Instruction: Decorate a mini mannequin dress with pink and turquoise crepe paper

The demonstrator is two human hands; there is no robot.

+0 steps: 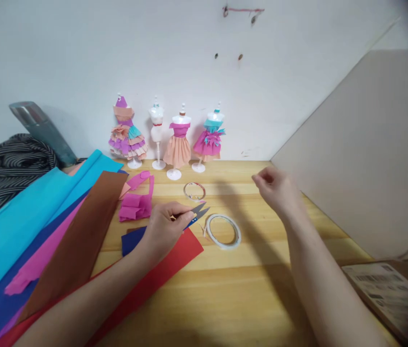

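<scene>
My left hand (166,226) is closed near some small scissors (199,212), whose blades point right and stand slightly apart; whether it grips them or a small piece above them is hard to tell. Red paper (175,260) lies beneath that hand, with a dark blue piece (131,241) beside it. Raised over the right part of the table, my right hand (272,188) has its fingers pinched together, and anything between them is too small to make out. A roll of white tape (223,232) lies between the hands, with a smaller ring (194,191) behind it.
Several small mannequins stand along the wall, including one in a pink and peach dress (178,144). Folded pink paper (135,206), brown paper (77,241) and light blue paper (16,221) lie left. Striped cloth (16,168) is far left; a cardboard box (385,289) is at the right edge.
</scene>
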